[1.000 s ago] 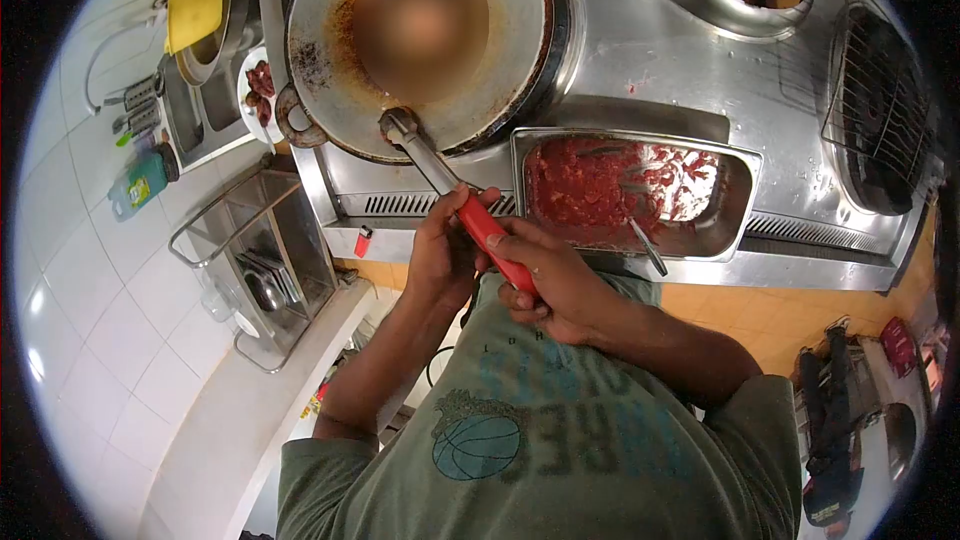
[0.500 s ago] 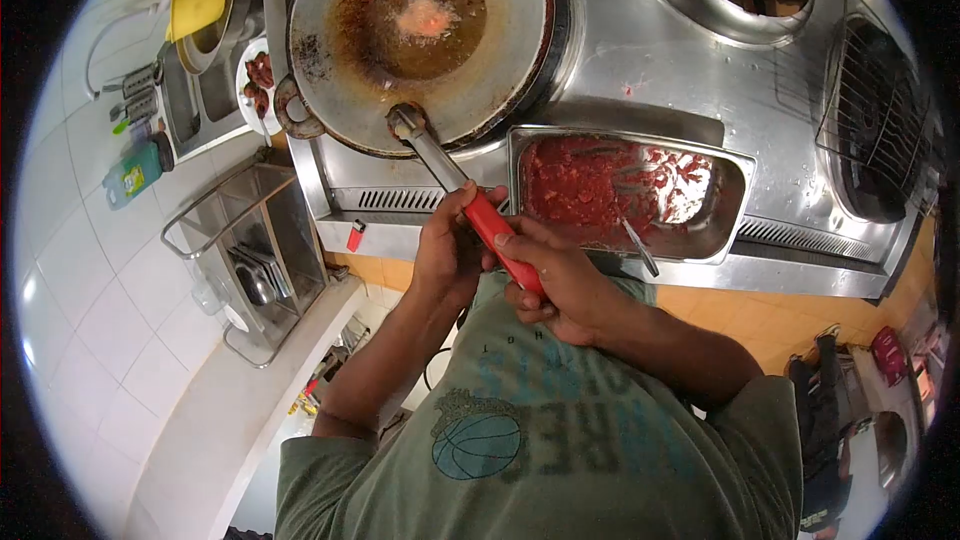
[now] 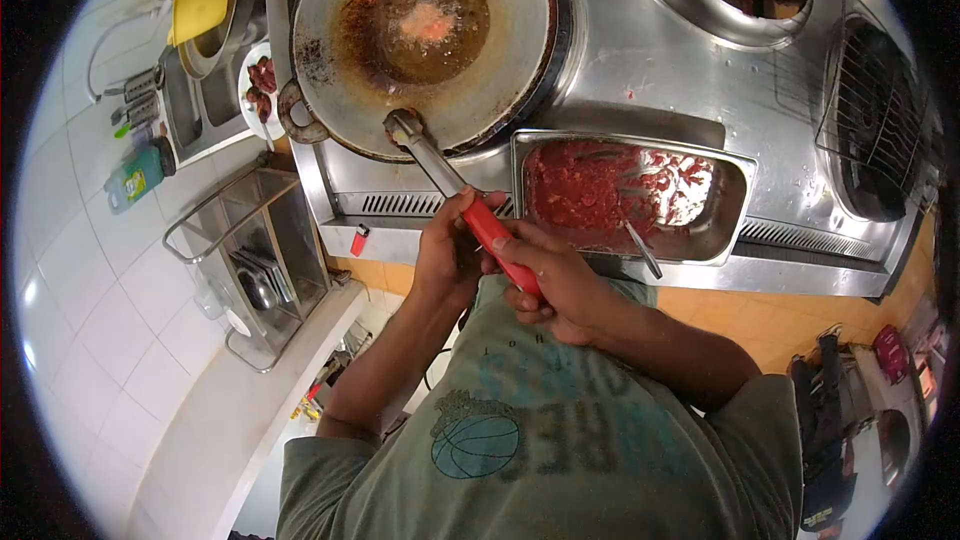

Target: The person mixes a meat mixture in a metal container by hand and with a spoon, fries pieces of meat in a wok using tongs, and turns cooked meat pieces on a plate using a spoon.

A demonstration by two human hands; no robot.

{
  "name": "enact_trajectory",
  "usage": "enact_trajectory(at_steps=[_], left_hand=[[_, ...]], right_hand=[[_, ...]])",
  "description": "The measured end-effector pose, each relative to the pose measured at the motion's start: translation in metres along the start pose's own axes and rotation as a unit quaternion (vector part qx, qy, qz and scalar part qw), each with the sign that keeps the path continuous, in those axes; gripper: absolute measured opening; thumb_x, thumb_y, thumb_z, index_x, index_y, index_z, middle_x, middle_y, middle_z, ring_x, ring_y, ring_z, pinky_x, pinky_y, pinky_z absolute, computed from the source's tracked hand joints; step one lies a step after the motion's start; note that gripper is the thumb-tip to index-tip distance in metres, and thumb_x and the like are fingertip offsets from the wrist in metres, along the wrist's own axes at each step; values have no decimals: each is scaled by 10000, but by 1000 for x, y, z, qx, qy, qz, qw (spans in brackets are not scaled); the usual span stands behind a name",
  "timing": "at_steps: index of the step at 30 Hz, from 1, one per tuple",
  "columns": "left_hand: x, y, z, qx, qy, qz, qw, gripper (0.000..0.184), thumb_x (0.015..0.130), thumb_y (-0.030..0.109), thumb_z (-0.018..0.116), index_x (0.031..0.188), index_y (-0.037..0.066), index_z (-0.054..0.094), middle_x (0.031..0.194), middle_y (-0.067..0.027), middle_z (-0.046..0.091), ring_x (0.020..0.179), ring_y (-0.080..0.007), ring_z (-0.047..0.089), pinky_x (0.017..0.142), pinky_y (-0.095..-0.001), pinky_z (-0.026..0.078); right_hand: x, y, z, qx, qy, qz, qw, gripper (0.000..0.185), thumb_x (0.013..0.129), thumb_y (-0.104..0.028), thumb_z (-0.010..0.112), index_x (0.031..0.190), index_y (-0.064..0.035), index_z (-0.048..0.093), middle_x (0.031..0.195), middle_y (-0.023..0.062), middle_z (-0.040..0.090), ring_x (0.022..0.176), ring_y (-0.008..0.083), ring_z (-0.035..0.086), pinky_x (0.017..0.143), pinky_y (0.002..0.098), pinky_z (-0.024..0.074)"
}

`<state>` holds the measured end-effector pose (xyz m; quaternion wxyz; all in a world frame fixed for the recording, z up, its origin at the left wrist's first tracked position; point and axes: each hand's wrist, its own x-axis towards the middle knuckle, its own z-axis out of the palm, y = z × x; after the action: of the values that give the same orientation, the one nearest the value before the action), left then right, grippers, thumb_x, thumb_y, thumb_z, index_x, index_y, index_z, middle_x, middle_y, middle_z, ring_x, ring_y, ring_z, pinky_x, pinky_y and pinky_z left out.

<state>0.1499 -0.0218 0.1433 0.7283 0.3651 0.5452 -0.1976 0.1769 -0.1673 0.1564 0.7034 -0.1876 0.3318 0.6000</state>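
Both my hands are on a pair of red-handled metal tongs (image 3: 437, 168). My left hand (image 3: 450, 245) closes around the upper part of the red grip, and my right hand (image 3: 552, 280) wraps its lower end. The tongs' tips reach over the near rim of a large wok (image 3: 330, 100). In the wok's oil (image 3: 440, 58) a pale orange-pink piece of food (image 3: 427, 24) sits amid bubbles. Right of my hands is a steel pan (image 3: 735, 225) of red, wet marinated pieces (image 3: 575, 185), with a spoon handle (image 3: 643, 248) sticking out.
A white plate (image 3: 250, 105) of browned pieces lies left of the wok. A red lighter (image 3: 359, 240) is on the counter's front ledge. Farther left stand a sink (image 3: 225, 95), a green bottle (image 3: 135, 177) and a metal rack (image 3: 270, 200). A wire grate (image 3: 880, 100) is at right.
The hands and tongs keep nearly the same pose. The whole view has shifted very slightly, and the bubbling around the food differs a little.
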Motion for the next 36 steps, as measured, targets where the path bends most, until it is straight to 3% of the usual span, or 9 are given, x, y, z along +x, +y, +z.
enact_trajectory(at_steps=[7, 8, 11, 12, 16, 19, 24, 27, 36], left_hand=[[0, -1, 0, 15, 8, 31, 999, 317, 821, 389, 546, 925, 93, 503, 919, -38, 586, 623, -131, 535, 411, -239, 356], [0, -1, 3, -36, 16, 28, 999, 252, 839, 301, 542, 934, 73, 498, 910, -68, 626, 500, -128, 534, 352, -212, 380], [12, -1, -7, -32, 10, 70, 997, 248, 841, 302, 538, 932, 76, 492, 913, -77, 626, 514, -128, 540, 350, -215, 376], [10, 1, -14, -29, -47, 51, 997, 249, 844, 305, 536, 927, 74, 491, 916, -79, 624, 577, -132, 558, 400, -222, 404], [5, -8, -7, -21, 1, 49, 999, 247, 846, 306, 531, 920, 74, 491, 941, -81, 615, 660, -150, 570, 495, -238, 439], [17, -6, -17, -22, -14, 97, 995, 247, 849, 312, 526, 924, 81, 483, 952, -89, 611, 664, -150, 569, 473, -237, 423], [2, -13, -6, -10, 12, 82, 997, 243, 865, 303, 504, 910, 64, 506, 934, -90, 621, 436, -109, 453, 398, -212, 362], [14, -8, -18, -15, -17, 122, 992, 240, 870, 305, 497, 903, 67, 509, 924, -83, 625, 442, -107, 459, 357, -214, 337], [4, -14, -9, -48, -42, 85, 994, 239, 844, 297, 524, 913, 68, 527, 947, -84, 617, 424, -103, 452, 349, -194, 336]], right_hand=[[2, 4, 2, -12, 11, -2, 1000, 264, 905, -236, 461, 1137, -117, 423, 896, 35, 490, 432, 51, 351, 358, 182, 220], [6, 3, 3, -17, 10, -6, 1000, 264, 903, -237, 463, 1135, -117, 424, 895, 35, 491, 432, 51, 352, 358, 184, 220], [12, 6, 5, -23, 13, -16, 1000, 263, 899, -238, 471, 1128, -116, 427, 889, 35, 493, 434, 52, 353, 360, 186, 222], [11, 8, 4, -25, 12, -20, 999, 263, 897, -235, 473, 1127, -116, 427, 885, 34, 495, 434, 52, 353, 360, 185, 222], [7, 8, -1, -50, 20, -19, 998, 271, 894, -227, 476, 1135, -115, 425, 869, 28, 503, 433, 52, 351, 364, 185, 222], [20, 11, 7, -48, 26, -21, 998, 278, 892, -240, 482, 1136, -118, 429, 859, 22, 507, 437, 49, 355, 365, 186, 222], [13, 16, -2, -68, 8, -31, 997, 253, 886, -255, 498, 1090, -117, 443, 858, 19, 512, 438, 48, 359, 362, 186, 220], [20, 21, 0, -36, -2, -42, 998, 242, 887, -245, 492, 1086, -116, 445, 860, 16, 510, 442, 47, 359, 360, 186, 218], [4, 16, 5, -55, 9, -47, 997, 245, 886, -226, 482, 1092, -100, 439, 872, 31, 505, 455, 47, 360, 362, 174, 224]])
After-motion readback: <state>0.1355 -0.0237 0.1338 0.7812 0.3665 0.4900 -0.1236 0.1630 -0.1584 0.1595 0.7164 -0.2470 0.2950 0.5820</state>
